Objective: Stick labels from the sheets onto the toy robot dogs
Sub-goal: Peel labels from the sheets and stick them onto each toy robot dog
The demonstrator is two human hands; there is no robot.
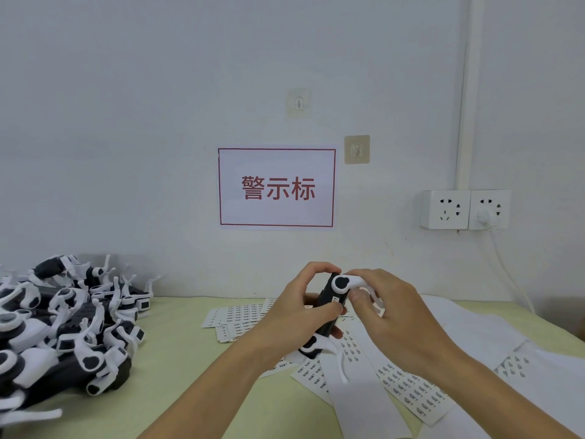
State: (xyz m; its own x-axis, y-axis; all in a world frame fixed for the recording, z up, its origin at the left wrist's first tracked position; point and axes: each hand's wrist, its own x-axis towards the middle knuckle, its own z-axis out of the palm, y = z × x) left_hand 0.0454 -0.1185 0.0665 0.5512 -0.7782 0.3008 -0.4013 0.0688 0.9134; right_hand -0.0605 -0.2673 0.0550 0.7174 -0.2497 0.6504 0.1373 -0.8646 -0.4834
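Label sheets (408, 388) printed with small black marks too fine to read lie fanned on the desk (190, 359). Above them the left hand (294, 315) grips a black-and-white toy robot dog (329, 308) round its body, while the right hand (389, 308) pinches at its side, fingertips touching it. A pile of toy dogs (63, 324) sits far left. On the wall, a red-bordered sign (277, 187) reads "警示标".
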